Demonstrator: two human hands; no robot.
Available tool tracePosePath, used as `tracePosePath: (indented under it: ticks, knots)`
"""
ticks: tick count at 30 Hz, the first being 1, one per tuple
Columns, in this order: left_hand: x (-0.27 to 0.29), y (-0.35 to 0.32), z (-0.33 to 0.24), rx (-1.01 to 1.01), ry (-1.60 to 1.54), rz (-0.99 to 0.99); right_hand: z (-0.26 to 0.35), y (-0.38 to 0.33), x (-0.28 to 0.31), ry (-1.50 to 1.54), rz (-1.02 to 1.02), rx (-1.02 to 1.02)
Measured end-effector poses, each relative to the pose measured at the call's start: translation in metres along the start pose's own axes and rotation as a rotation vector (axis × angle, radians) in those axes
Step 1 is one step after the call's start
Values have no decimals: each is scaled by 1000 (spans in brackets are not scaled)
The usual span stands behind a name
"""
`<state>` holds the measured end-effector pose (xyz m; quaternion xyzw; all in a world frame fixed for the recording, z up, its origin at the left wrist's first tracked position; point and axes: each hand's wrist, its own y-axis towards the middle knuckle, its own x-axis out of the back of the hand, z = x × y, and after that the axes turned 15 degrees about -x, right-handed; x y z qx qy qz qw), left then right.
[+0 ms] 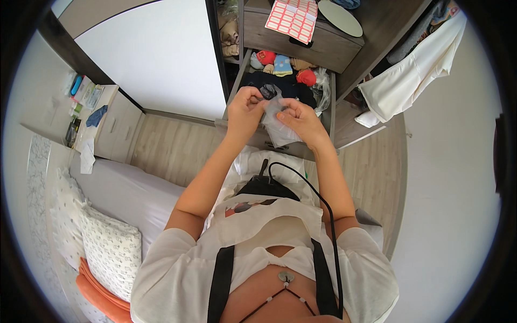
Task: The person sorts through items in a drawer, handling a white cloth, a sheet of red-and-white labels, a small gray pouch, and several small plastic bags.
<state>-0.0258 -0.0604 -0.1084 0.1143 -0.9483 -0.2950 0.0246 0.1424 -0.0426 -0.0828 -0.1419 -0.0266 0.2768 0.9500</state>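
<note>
Over a pulled-out drawer (329, 121), both my hands work at a clear, cloudy plastic bag (279, 132). A small dark, sheer bundle of fabric (269, 90) sits at the bag's upper end; whether it lies inside cannot be made out. My left hand (246, 110) is closed, its fingertips pinching at the bag's edge beside the dark bundle. On the other side, my right hand (299, 119) grips the bag between thumb and fingers. Dark folded clothing (293, 86) fills the drawer below, along with red, blue and tan rolled pieces (282, 64) near its back.
Above stands another drawer (301, 46), with a red-and-white label sheet (292, 20) and an oval mirror-like disc (340, 19) on it. A white garment (412, 75) hangs at the right. The bed (129, 188) and a bedside cabinet (116, 126) are at the left. A black cable (323, 199) crosses my chest.
</note>
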Motion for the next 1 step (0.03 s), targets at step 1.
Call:
tracePosePath:
  ticks: [1]
  knots:
    - [1, -1, 2, -70, 43, 27, 0, 0, 0, 1, 0, 1]
